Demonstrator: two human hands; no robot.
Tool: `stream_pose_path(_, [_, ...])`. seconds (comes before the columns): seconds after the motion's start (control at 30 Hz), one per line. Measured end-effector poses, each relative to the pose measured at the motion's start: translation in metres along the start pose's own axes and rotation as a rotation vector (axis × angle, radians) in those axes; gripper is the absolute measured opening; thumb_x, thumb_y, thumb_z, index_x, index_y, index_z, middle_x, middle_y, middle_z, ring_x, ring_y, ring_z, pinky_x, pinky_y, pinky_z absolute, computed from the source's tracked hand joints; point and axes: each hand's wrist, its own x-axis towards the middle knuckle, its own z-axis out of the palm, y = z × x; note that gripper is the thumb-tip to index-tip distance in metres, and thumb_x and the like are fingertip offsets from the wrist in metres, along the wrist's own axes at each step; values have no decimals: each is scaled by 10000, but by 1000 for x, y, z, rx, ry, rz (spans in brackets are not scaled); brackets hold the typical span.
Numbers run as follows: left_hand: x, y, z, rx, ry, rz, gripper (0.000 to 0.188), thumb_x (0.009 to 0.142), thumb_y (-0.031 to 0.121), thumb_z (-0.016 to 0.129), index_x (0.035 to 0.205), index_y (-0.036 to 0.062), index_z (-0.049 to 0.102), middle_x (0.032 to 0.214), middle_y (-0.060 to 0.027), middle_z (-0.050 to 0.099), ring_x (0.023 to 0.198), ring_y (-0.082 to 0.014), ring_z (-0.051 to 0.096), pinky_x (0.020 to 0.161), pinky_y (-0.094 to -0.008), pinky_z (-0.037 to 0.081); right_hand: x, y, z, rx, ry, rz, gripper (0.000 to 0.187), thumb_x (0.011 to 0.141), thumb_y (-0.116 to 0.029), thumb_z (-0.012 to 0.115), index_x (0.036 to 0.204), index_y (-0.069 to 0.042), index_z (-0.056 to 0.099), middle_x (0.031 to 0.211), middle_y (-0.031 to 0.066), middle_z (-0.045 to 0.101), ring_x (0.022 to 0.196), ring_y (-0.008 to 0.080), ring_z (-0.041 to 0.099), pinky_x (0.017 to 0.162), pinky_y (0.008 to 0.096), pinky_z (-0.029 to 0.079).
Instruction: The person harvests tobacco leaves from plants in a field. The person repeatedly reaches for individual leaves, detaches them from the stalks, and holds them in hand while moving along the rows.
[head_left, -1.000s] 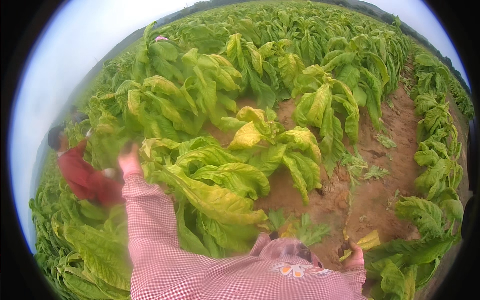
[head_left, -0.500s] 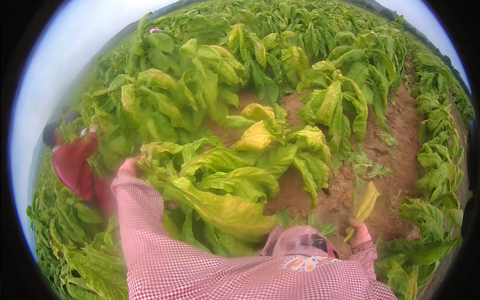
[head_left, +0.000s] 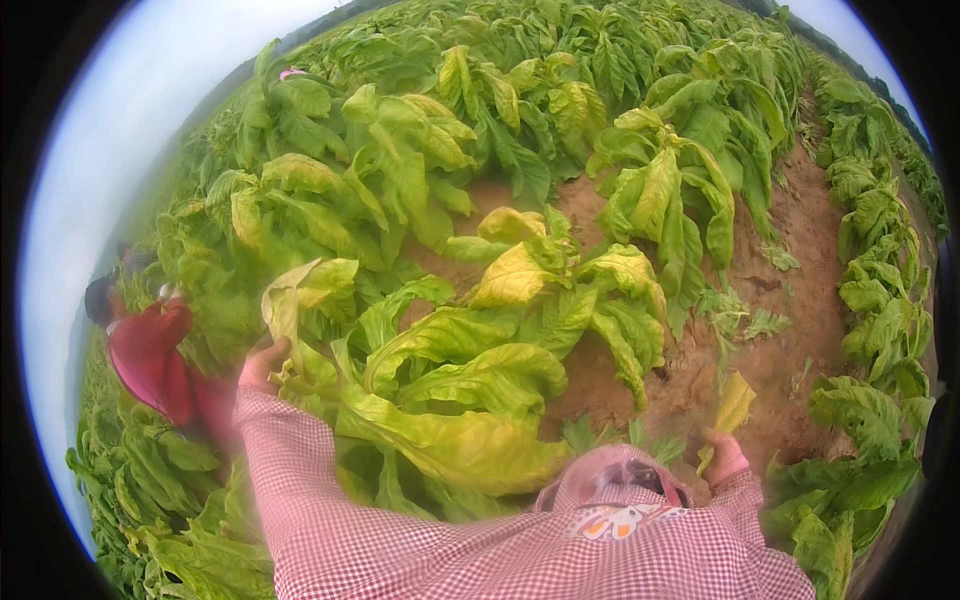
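My left hand (head_left: 262,362) is closed at the base of a pale yellow-green tobacco leaf (head_left: 287,305) on the near plant; the leaf stands up above my fingers, and their exact grip is partly hidden. A broad yellowing leaf (head_left: 455,440) droops from the same plant in front of my chest. Low on the right, my right hand (head_left: 722,457) grips a small yellow tobacco leaf (head_left: 735,402) by its lower end, its blade pointing upward. A tobacco plant (head_left: 512,275) with yellowed upper leaves rises between my hands, touched by neither.
A person in a red top (head_left: 152,350) works among the plants at the left. Rows of tobacco plants (head_left: 400,160) fill the far side. Bare reddish soil (head_left: 790,300) with scattered leaf scraps runs along the right, beside another plant row (head_left: 868,290).
My left hand has come down and nearer, and the pale leaf beside it now stands upright. My right hand keeps hold of the yellow leaf, which has turned slightly.
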Motion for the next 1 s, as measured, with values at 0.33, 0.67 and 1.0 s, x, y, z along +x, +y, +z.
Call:
stream_pose_path(0.33, [-10, -5, 12, -1, -24, 147, 383, 743, 86, 637, 1110, 32, 545, 947, -18, 600, 793, -170, 558, 658, -338, 471, 12, -11, -12, -82, 38, 12, 317, 825, -166, 575, 1100, -24, 508, 945, 114, 583, 799, 255, 567, 699, 401, 484])
stream_pose_path(0.67, [6, 8, 14, 715, 305, -33, 571, 688, 361, 755, 1060, -47, 611, 1040, -124, 639, 929, -195, 603, 791, -299, 470, 21, -12, -59, 27, 85, 11, 312, 815, -155, 574, 1089, -18, 514, 888, 100, 589, 748, 238, 566, 652, 378, 489])
stream_pose_path(1.0, [19, 1, 10, 413, 166, 54, 553, 729, 257, 731, 1149, -53, 548, 1081, -145, 613, 918, -226, 604, 778, -335, 486, 30, -3, -59, 3, 58, 22, 333, 833, -193, 580, 1111, -23, 516, 935, 108, 586, 805, 241, 564, 709, 387, 476])
